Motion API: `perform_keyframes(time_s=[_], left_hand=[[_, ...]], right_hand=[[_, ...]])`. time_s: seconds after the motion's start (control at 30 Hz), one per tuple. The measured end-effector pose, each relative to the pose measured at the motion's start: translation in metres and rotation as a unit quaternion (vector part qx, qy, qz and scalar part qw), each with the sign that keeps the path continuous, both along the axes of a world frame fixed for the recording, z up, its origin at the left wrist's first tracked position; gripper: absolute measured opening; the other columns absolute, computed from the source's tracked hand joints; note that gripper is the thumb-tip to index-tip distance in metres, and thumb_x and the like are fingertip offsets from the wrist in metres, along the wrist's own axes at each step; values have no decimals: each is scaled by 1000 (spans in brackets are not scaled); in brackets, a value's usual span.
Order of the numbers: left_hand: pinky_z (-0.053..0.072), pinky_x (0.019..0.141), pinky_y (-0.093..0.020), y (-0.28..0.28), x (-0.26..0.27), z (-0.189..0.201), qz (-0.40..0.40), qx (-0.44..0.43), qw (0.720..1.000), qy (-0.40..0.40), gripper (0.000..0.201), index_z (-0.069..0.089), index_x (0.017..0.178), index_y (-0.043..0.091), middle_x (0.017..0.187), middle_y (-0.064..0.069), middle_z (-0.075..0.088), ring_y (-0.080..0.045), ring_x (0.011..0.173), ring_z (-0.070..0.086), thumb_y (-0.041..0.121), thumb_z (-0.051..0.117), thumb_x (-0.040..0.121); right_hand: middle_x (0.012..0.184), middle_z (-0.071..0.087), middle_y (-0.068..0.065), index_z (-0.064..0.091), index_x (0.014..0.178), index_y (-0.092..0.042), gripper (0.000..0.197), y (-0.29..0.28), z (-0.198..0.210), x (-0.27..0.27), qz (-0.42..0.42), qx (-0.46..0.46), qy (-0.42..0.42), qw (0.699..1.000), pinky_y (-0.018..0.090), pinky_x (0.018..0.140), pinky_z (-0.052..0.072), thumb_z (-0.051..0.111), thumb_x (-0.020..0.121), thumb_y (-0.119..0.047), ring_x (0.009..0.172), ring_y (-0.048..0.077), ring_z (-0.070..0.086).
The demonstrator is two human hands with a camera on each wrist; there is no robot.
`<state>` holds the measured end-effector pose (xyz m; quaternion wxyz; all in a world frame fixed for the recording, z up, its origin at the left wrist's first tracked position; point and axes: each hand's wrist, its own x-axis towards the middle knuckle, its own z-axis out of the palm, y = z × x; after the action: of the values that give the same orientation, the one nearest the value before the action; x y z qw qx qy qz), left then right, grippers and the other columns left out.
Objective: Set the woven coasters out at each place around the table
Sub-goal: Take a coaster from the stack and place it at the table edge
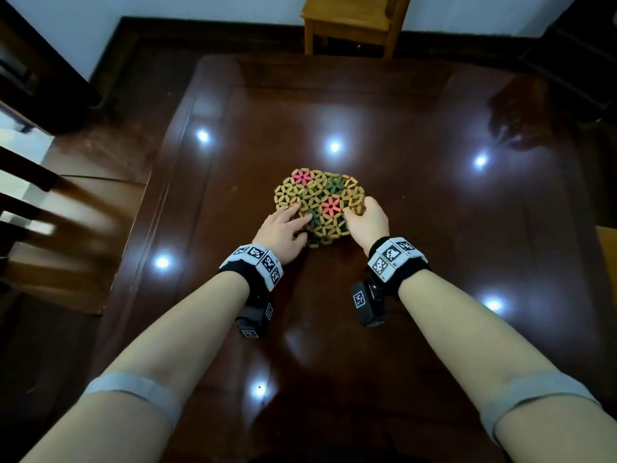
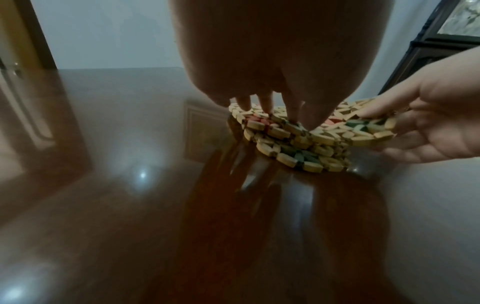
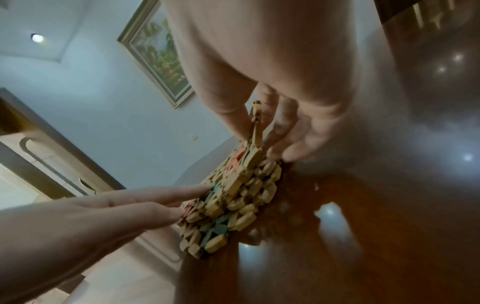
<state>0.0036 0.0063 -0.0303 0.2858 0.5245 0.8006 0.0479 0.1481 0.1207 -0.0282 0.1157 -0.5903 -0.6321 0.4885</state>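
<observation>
While hands point(image 1: 329, 225) hide its near edge, coaster stack point(image 1: 317, 198) (count seemingly uncountable)

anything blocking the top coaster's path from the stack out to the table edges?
Nothing visible. The right hand pinches the top coaster, its edge lifted off the stack, which the left hand presses down with straight fingers. The dark table around the stack shows only light reflections; a wooden chair stands beyond the far edge.

Bare table point(image 1: 417, 262) — only coaster stack point(image 1: 317, 202)
</observation>
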Motion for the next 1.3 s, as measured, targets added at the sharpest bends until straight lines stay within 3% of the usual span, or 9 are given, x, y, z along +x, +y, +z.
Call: perform_keyframes(time_s=[0.1, 0.2, 0.33, 0.4, 0.53, 0.7, 0.93, 1.07, 1.3], left_hand=[[6, 121, -37, -5, 3, 3, 21, 38, 998, -44, 50, 34, 145, 30, 159, 1, 20, -25, 148, 9, 36, 42, 96], [27, 116, -40, -16, 11, 13, 114, 150, 974, -126, 53, 37, 143, 21, 145, -3, 44, -23, 136, 37, 35, 49, 93], [46, 78, -18, -39, 30, 32, 272, 163, 899, -302, 45, 53, 129, 9, 104, 2, 65, -9, 92, 58, 32, 58, 90], [48, 60, -19, -57, 38, 33, 282, 157, 873, -366, 34, 61, 112, 3, 84, 1, 67, -12, 76, 61, 25, 66, 86], [47, 59, -20, -102, 58, 34, 236, 133, 895, -355, 12, 63, 87, 14, 73, 3, 65, -9, 66, 59, 19, 72, 81], [40, 48, -8, -166, 93, 23, 195, 115, 910, -348, 12, 69, 88, 9, 67, 3, 63, -1, 53, 57, 18, 71, 81], [57, 77, -31, -234, 129, -3, 213, 44, 925, -311, 10, 70, 75, 17, 68, 0, 70, -15, 62, 66, 23, 78, 74], [54, 78, -28, -248, 142, -3, 215, 35, 933, -287, 21, 73, 88, 11, 75, 1, 71, -14, 74, 67, 26, 78, 74], [51, 86, -26, -248, 153, 3, 220, 7, 939, -266, 22, 73, 97, 13, 89, -2, 73, -14, 89, 67, 25, 74, 79]], right_hand=[[104, 63, 10, 54, 103, -8, 17, -8, 15, 10, -15, -25, 86, 996, 37, 64, 61, 54, 91, -20, 81, 21, 68], [92, 63, 6, 52, 103, -10, 9, -26, 36, 31, -22, -67, 183, 980, 28, 56, 58, 52, 94, -11, 70, 16, 64], [93, 65, 8, 54, 99, -14, 8, -65, 52, 69, -54, -129, 236, 962, 27, 56, 58, 55, 93, -10, 72, 19, 63], [96, 66, 10, 56, 100, -14, 8, -90, 54, 88, -45, -138, 217, 965, 27, 57, 58, 57, 93, -14, 72, 20, 65], [107, 67, 14, 62, 98, -14, 12, -139, 44, 122, -61, -132, 162, 976, 28, 64, 58, 58, 92, -23, 87, 24, 68], [114, 67, 16, 65, 99, -14, 13, -207, 19, 161, -136, -124, 134, 974, 35, 81, 57, 61, 90, -23, 106, 29, 65], [109, 69, 18, 63, 97, -16, 10, -269, 0, 192, -124, -123, 43, 984, 41, 84, 56, 62, 87, -17, 103, 31, 66], [110, 67, 14, 60, 119, -8, 34, -277, -1, 204, -97, -127, 16, 987, 35, 78, 55, 62, 87, -20, 98, 25, 65], [110, 69, 11, 60, 120, -10, 32, -264, 3, 213, -32, -124, -30, 991, 36, 81, 52, 54, 90, -19, 96, 26, 67]])
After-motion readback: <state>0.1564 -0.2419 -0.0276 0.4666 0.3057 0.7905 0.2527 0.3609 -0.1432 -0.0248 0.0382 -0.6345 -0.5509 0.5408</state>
